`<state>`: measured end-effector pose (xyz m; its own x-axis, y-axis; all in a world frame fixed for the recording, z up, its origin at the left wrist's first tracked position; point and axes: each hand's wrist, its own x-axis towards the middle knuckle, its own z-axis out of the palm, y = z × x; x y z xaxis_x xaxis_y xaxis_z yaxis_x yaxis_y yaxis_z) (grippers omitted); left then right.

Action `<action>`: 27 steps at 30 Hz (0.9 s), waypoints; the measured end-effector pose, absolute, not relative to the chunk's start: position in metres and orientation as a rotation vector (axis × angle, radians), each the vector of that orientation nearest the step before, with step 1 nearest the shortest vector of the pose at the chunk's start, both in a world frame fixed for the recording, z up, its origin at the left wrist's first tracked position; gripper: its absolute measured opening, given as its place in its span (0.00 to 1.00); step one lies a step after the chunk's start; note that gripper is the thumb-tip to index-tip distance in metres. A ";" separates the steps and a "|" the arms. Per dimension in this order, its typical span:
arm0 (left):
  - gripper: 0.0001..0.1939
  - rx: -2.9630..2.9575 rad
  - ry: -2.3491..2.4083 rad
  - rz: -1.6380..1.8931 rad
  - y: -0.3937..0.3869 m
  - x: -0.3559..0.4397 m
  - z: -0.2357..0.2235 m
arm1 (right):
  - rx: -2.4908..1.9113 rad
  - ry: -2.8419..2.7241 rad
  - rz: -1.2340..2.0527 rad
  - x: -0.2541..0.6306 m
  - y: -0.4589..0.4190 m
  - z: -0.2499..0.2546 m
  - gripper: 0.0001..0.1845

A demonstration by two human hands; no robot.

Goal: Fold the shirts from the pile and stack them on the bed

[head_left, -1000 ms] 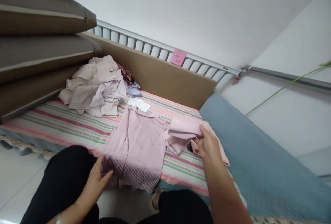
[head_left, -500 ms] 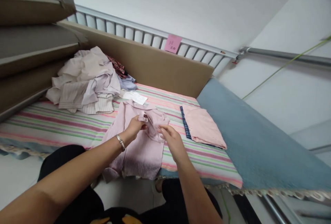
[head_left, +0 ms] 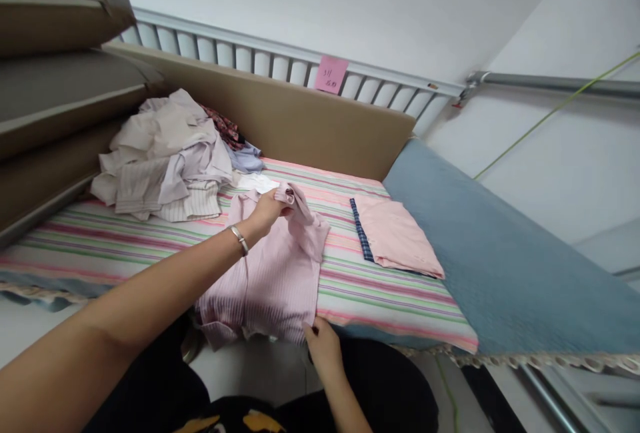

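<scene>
A pink ribbed shirt (head_left: 280,279) lies spread on the striped cloth (head_left: 370,293), its lower edge reaching over the front of the bed. Near the collar, my left hand (head_left: 267,211) is closed on a lifted cuff of the sleeve; a bracelet is on that wrist. My right hand (head_left: 324,345) pinches the shirt's lower right corner at the bed's edge. A folded pale pink garment (head_left: 397,236) rests to the right, on top of a dark blue checked one (head_left: 361,231).
A heap of crumpled clothes (head_left: 170,153) lies at the back left, beside stacked brown cushions (head_left: 60,86). A brown board (head_left: 280,116) stands along the back before a white radiator (head_left: 235,56) bearing a pink note (head_left: 331,74). Blue padding (head_left: 480,259) extends right.
My right hand has left the sleeve area and moved down to the shirt's lower right corner. My left hand has raised the cuff slightly, up and away from me.
</scene>
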<state>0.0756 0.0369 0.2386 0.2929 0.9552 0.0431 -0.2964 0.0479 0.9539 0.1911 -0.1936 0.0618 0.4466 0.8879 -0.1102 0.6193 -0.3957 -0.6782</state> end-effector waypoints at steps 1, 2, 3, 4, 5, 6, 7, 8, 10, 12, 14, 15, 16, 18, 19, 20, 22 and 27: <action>0.13 1.120 0.762 1.136 0.041 0.069 0.244 | -2.167 -1.334 0.541 0.186 -0.196 0.071 0.11; 0.14 1.125 0.755 1.160 0.046 0.061 0.249 | -2.193 -1.422 0.443 0.180 -0.198 0.081 0.11; 0.14 1.122 0.754 1.187 0.052 0.052 0.252 | -2.217 -1.515 0.350 0.173 -0.199 0.090 0.11; 0.15 1.116 0.760 1.216 0.057 0.041 0.254 | -2.236 -1.601 0.281 0.166 -0.200 0.098 0.11; 0.15 1.106 0.776 1.248 0.062 0.029 0.254 | -2.246 -1.674 0.248 0.159 -0.200 0.105 0.10; 0.16 1.092 0.799 1.281 0.067 0.016 0.251 | -2.253 -1.737 0.239 0.153 -0.199 0.109 0.10; 0.16 1.078 0.824 1.309 0.071 0.004 0.247 | -2.260 -1.788 0.252 0.147 -0.197 0.112 0.10; 0.16 1.064 0.851 1.330 0.074 -0.008 0.242 | -2.272 -1.827 0.280 0.142 -0.194 0.112 0.10; 0.16 1.031 0.908 1.340 0.077 -0.030 0.228 | -2.297 -1.879 0.340 0.135 -0.189 0.108 0.11; 0.16 1.015 0.964 1.314 0.076 -0.045 0.216 | -2.307 -1.917 0.363 0.132 -0.185 0.102 0.12; 0.16 1.020 0.999 1.293 0.074 -0.055 0.208 | -2.299 -1.950 0.344 0.130 -0.183 0.097 0.12; 0.16 1.030 1.003 1.289 0.073 -0.057 0.205 | -2.295 -1.962 0.335 0.129 -0.182 0.096 0.12; 0.16 1.039 1.001 1.292 0.072 -0.059 0.204 | -2.293 -1.974 0.335 0.128 -0.181 0.095 0.12; 0.17 1.050 1.001 1.305 0.070 -0.061 0.205 | -2.307 -1.994 0.367 0.126 -0.180 0.098 0.14; 0.17 1.051 1.003 1.309 0.069 -0.062 0.206 | -2.324 -2.004 0.394 0.125 -0.179 0.100 0.15; 0.18 1.047 1.004 1.313 0.067 -0.063 0.208 | -2.347 -2.010 0.424 0.124 -0.178 0.104 0.17; 0.18 1.043 0.999 1.315 0.062 -0.067 0.210 | -2.397 -2.018 0.477 0.124 -0.177 0.114 0.19; 0.19 1.187 0.963 1.266 0.046 -0.084 0.207 | -2.479 -2.082 0.489 0.125 -0.177 0.144 0.24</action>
<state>-0.0838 0.0457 0.2066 0.0994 0.9909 0.0912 -0.1774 -0.0725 0.9815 0.1249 -0.1769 0.1439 0.1505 0.9391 -0.3090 0.9784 -0.1862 -0.0895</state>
